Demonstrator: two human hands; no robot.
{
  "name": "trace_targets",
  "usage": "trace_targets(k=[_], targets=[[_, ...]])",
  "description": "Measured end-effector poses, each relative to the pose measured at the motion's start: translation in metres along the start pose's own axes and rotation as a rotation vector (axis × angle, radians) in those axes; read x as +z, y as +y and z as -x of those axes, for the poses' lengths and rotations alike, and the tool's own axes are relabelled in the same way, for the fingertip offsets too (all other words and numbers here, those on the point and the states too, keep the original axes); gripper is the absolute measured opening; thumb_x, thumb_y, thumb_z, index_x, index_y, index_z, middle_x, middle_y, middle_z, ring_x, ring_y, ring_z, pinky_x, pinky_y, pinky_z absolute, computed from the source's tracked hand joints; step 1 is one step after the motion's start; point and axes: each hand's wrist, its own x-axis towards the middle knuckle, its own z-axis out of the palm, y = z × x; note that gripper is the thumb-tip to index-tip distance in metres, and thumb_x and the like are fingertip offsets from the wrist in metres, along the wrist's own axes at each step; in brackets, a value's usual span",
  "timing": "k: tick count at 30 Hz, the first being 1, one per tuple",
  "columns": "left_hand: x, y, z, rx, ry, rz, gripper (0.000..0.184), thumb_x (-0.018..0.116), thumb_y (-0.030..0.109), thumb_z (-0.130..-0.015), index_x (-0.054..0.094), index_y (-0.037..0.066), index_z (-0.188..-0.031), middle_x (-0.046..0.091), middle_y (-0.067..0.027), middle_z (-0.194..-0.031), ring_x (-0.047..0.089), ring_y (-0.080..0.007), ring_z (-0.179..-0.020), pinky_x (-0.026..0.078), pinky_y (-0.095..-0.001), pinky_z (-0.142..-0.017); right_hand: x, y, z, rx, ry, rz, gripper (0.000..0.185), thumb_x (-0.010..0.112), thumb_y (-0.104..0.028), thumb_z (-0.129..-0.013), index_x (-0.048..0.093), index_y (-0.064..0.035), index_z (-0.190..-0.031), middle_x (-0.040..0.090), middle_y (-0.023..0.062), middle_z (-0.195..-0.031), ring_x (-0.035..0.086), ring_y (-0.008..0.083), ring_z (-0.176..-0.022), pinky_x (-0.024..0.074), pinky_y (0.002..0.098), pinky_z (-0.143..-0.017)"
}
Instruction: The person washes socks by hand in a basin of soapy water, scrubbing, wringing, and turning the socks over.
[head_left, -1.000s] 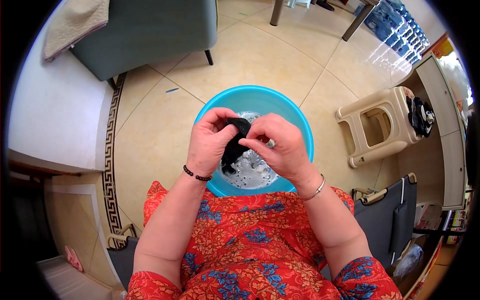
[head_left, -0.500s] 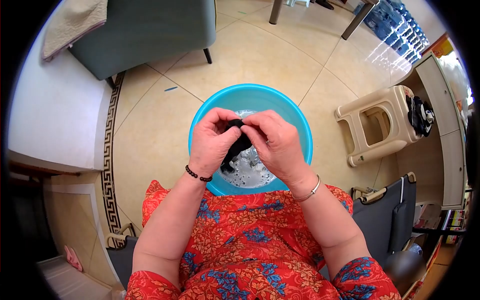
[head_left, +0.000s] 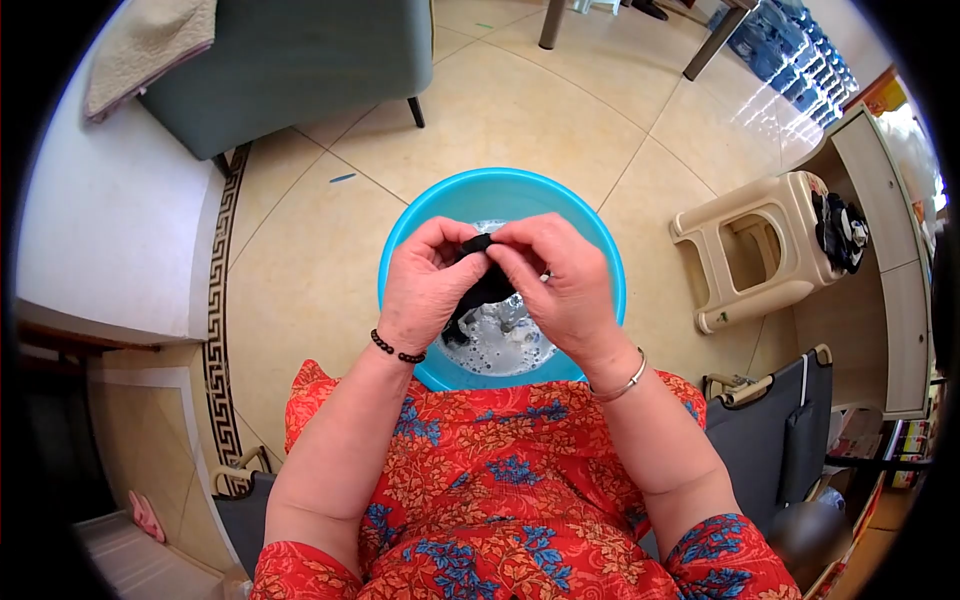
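Note:
A small black cloth item (head_left: 484, 287), perhaps a sock, is stretched between my two hands over a blue plastic basin (head_left: 500, 182). My left hand (head_left: 425, 285) pinches its upper edge between thumb and fingers. From the other side, my right hand (head_left: 560, 280) grips the same edge, its fingertips close to those of the left. The lower part of the cloth hangs down toward soapy water (head_left: 500, 345) with bubbles on it. Something pale lies in the water, too unclear to name.
Right of the basin stands a beige plastic stool (head_left: 750, 250) with dark cloth items (head_left: 840, 232) on it. A grey-green armchair (head_left: 310, 80) is at the upper left. Table legs (head_left: 552, 22) and blue water bottles (head_left: 780, 50) are at the back. A cabinet (head_left: 890, 250) stands far right.
My right hand has shifted very slightly, and the pinched edge of the black cloth sits a little differently between the fingertips. Both hands keep hold of it.

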Motion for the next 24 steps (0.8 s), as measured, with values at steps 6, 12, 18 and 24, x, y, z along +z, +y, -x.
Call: trace_targets(k=[6, 12, 18, 24], targets=[[-0.003, -0.013, -0.002, 0.248, -0.050, -0.283, 0.015, 0.062, -0.003, -0.078, 0.056, 0.002, -0.091, 0.059, -0.0007, -0.089, 0.056, -0.0076, -0.081, 0.047, -0.0224, -0.073, -0.001, 0.003, 0.004, 0.209, -0.083, -0.087, 0.008, 0.064, -0.005, -0.078, 0.061, -0.0015, -0.085, 0.060, 0.0109, -0.075, 0.058, 0.0211, -0.062, 0.0472, 0.0294, -0.056], [0.004, -0.005, -0.001, 0.063, -0.049, -0.028, 0.015, 0.062, -0.003, -0.079, 0.057, 0.003, -0.091, 0.059, -0.0002, -0.089, 0.055, -0.0071, -0.081, 0.047, -0.0222, -0.074, -0.011, 0.006, -0.001, 0.578, -0.115, -0.599, 0.011, 0.053, -0.013, -0.090, 0.055, -0.0021, -0.087, 0.058, 0.0006, -0.072, 0.055, 0.0063, -0.064, 0.0434, 0.0192, -0.056], [0.000, -0.008, -0.003, 0.005, -0.024, 0.040, 0.017, 0.062, -0.003, -0.079, 0.057, 0.003, -0.094, 0.060, -0.0013, -0.088, 0.057, -0.0078, -0.080, 0.047, -0.0215, -0.075, -0.016, 0.012, -0.005, 0.647, 0.090, -0.810, 0.015, 0.051, -0.016, -0.092, 0.055, -0.0032, -0.085, 0.058, 0.0008, -0.074, 0.054, 0.0061, -0.061, 0.0447, 0.0193, -0.056], [0.001, -0.009, -0.004, 0.015, -0.028, 0.044, 0.017, 0.061, -0.004, -0.079, 0.056, 0.002, -0.094, 0.060, -0.0020, -0.088, 0.057, -0.0084, -0.082, 0.048, -0.0223, -0.074, -0.005, 0.002, 0.002, 0.517, -0.062, -0.420, 0.013, 0.059, -0.014, -0.087, 0.059, -0.0015, -0.084, 0.060, 0.0056, -0.072, 0.058, 0.0120, -0.062, 0.0455, 0.0246, -0.055]])
